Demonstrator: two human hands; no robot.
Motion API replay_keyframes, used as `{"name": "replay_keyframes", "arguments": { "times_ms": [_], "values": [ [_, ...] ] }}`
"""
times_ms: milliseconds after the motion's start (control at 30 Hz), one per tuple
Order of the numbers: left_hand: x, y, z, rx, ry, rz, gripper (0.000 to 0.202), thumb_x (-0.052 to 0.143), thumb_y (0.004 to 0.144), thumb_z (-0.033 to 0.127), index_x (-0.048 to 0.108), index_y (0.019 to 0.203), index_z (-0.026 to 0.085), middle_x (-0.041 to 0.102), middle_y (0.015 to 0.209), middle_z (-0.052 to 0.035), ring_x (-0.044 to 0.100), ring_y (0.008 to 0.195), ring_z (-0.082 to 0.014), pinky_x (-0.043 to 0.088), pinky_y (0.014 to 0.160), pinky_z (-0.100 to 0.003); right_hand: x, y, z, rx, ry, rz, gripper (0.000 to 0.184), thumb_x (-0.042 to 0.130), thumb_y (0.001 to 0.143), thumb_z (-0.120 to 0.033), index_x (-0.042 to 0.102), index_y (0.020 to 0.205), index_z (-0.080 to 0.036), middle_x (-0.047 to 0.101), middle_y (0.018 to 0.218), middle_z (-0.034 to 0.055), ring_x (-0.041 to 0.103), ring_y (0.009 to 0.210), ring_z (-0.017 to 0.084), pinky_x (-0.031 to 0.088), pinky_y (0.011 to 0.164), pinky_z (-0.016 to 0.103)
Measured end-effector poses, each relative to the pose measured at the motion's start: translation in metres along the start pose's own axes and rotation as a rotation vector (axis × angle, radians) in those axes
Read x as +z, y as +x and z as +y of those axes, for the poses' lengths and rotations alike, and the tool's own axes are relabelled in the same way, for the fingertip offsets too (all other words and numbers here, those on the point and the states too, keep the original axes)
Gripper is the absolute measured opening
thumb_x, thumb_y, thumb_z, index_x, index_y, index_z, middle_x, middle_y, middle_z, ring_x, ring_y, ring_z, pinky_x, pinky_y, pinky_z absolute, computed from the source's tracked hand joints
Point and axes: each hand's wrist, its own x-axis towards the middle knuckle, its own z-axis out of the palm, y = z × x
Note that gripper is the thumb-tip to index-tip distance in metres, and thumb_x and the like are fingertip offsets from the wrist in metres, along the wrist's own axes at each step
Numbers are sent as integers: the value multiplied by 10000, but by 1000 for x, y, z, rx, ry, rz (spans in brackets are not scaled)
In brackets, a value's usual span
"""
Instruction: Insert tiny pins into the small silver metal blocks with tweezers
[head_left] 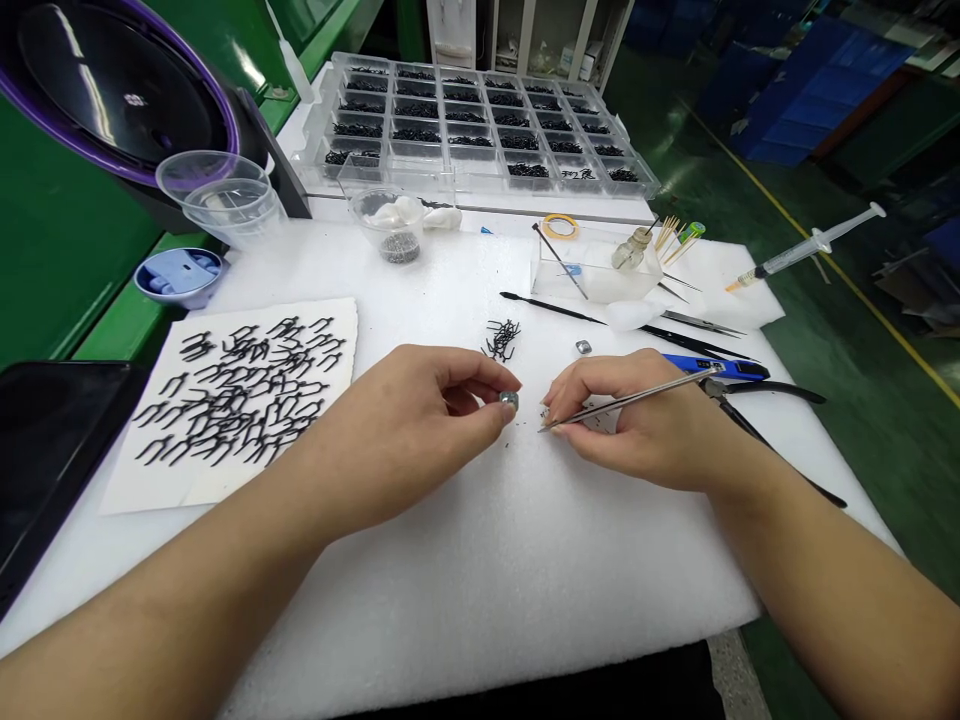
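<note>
Between its thumb and fingertips, my left hand (420, 435) pinches a small silvery metal block (509, 400). Just to the right, my right hand (637, 415) is closed around metal tweezers (630, 397), whose tip points down and left close to the foam surface. Tiny dark bits (596, 415) lie under and around the right fingers. Beyond the hands sits a small pile of black forked pieces (502, 340). A second metal block (583, 347) rests apart, above my right hand.
Many black forked pieces lie on white card (127, 480) at left. Behind stands a clear compartment box (480, 160) of black parts. Pliers (780, 390), a blue-handled tool (750, 369), a glass bottle (631, 250) and a syringe (810, 243) occupy the right. Clear cups (232, 205) stand left.
</note>
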Motion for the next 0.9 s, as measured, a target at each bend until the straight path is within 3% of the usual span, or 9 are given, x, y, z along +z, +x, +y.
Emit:
{"name": "replay_keyframes", "arguments": {
  "times_ms": [900],
  "values": [
    [-1, -2, 1, 21, 12, -2, 344, 652, 820, 516, 765, 1039, 277, 757, 773, 9, 703, 721, -210, 491, 578, -291, -1, 0, 0, -2, -2, 12, 84, 662, 791, -109, 681, 814, -188, 750, 870, 28, 681, 806, 172, 534, 753, 314]
  ]
}}
